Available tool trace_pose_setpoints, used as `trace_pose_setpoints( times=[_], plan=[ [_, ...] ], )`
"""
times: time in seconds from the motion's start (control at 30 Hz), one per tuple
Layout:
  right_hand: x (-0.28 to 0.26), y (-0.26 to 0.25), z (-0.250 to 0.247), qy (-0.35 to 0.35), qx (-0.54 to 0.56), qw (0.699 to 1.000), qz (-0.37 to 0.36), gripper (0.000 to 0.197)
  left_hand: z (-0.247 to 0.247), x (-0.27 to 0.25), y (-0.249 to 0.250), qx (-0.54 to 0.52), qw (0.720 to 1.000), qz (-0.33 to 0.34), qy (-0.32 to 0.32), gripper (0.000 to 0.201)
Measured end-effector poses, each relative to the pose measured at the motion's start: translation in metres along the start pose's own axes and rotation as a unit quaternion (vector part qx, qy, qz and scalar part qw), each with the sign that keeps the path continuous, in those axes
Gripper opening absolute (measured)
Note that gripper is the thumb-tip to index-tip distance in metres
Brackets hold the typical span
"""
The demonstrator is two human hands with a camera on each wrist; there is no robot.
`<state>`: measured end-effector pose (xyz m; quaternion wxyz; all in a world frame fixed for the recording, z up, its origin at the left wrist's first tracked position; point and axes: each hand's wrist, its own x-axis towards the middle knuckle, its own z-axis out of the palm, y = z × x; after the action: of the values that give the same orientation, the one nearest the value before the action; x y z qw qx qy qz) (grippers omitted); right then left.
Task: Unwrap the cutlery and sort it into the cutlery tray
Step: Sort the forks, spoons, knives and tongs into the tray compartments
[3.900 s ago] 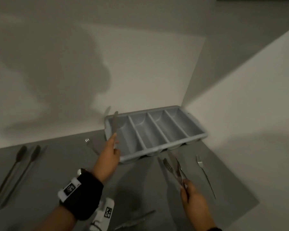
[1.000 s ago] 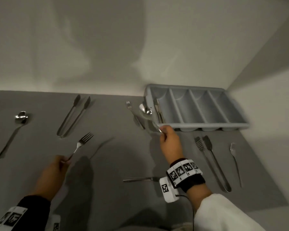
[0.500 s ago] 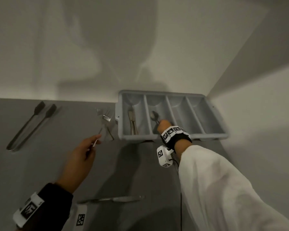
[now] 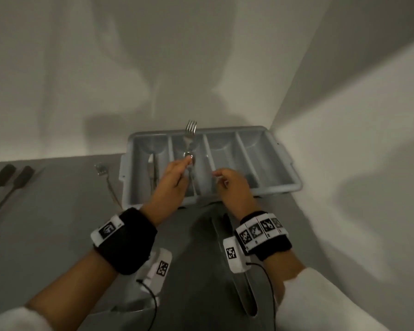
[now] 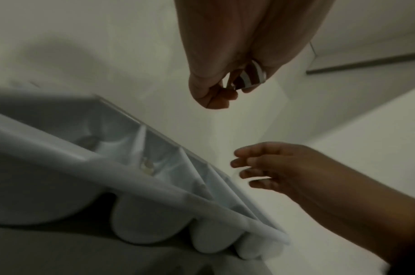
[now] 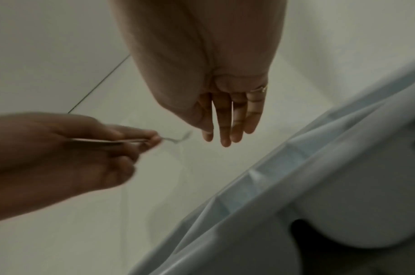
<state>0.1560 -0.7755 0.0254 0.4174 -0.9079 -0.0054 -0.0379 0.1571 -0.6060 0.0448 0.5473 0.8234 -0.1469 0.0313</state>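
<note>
The grey four-compartment cutlery tray [image 4: 294,185] stands against the wall. My left hand [image 4: 181,164] pinches a fork [image 4: 191,127] by its handle, tines raised toward the wall, above the second compartment from the left. A spoon [image 4: 189,156] lies in that compartment and a knife [image 4: 154,170] in the leftmost one. My right hand [image 4: 219,176] hovers empty over the tray's front, fingers relaxed. In the right wrist view the right hand's fingers [image 6: 226,128] are straight and the left hand [image 6: 140,143] holds the fork [image 6: 180,139]. In the left wrist view the tray [image 5: 169,197] lies below both hands.
Another fork [image 4: 104,174] lies on the grey table left of the tray. Tongs [image 4: 9,181] rest at the far left. A second pair of tongs [image 4: 245,295] lies between my forearms. White walls close in behind and right of the tray.
My left hand has carried the fork from the table left of the tray to above the second compartment. My right hand has drawn back from that compartment, where the spoon now lies.
</note>
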Motion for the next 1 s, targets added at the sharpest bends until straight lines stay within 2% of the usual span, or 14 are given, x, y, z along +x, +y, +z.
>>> trace_pose_setpoints(
  times=[0.1, 0.17, 0.23, 0.3, 0.4, 0.47, 0.53, 0.7, 0.8, 0.87, 0.93, 1.0],
  plan=[
    [-0.037, 0.03, -0.035, 0.066, -0.009, 0.998, 0.021, 0.023, 0.051, 0.045, 0.003, -0.017, 0.996, -0.067, -0.056, 0.039],
    [-0.057, 0.052, -0.051, 0.072, -0.027, 0.996, 0.048, 0.022, 0.081, 0.073, 0.004, -0.025, 0.986, -0.137, -0.09, 0.032],
    [-0.078, 0.07, -0.062, 0.068, -0.037, 0.994, 0.071, 0.022, 0.108, 0.09, 0.005, 0.013, 0.965, -0.216, -0.146, 0.031],
    [-0.098, 0.084, -0.068, 0.079, -0.044, 0.992, 0.092, 0.024, 0.128, 0.103, -0.001, 0.06, 0.951, -0.241, -0.185, 0.031],
    [-0.122, 0.096, -0.074, 0.067, -0.061, 0.986, 0.139, 0.023, 0.156, 0.111, -0.01, -0.007, 0.941, -0.3, -0.157, 0.039],
    [-0.134, 0.096, -0.076, 0.06, -0.071, 0.984, 0.149, 0.024, 0.164, 0.109, -0.01, -0.049, 0.927, -0.337, -0.156, 0.016],
    [-0.142, 0.095, -0.078, 0.073, -0.058, 0.986, 0.137, 0.025, 0.167, 0.106, -0.009, -0.053, 0.92, -0.353, -0.163, 0.026],
    [-0.149, 0.094, -0.071, 0.063, -0.055, 0.987, 0.137, 0.025, 0.153, 0.098, -0.003, -0.089, 0.926, -0.335, -0.151, 0.028],
    [-0.147, 0.087, -0.061, 0.023, -0.072, 0.989, 0.124, 0.022, 0.126, 0.082, 0.009, -0.066, 0.953, -0.258, -0.147, 0.024],
    [-0.146, 0.081, -0.049, -0.018, -0.075, 0.988, 0.131, 0.024, 0.101, 0.061, 0.011, -0.08, 0.968, -0.193, -0.143, 0.028],
    [-0.148, 0.078, -0.032, -0.063, -0.085, 0.985, 0.135, 0.028, 0.067, 0.025, 0.005, -0.068, 0.972, -0.139, -0.174, 0.028],
    [-0.151, 0.079, -0.011, -0.1, -0.11, 0.977, 0.15, 0.043, 0.031, -0.018, -0.011, -0.031, 0.971, -0.092, -0.22, 0.032]
  ],
)
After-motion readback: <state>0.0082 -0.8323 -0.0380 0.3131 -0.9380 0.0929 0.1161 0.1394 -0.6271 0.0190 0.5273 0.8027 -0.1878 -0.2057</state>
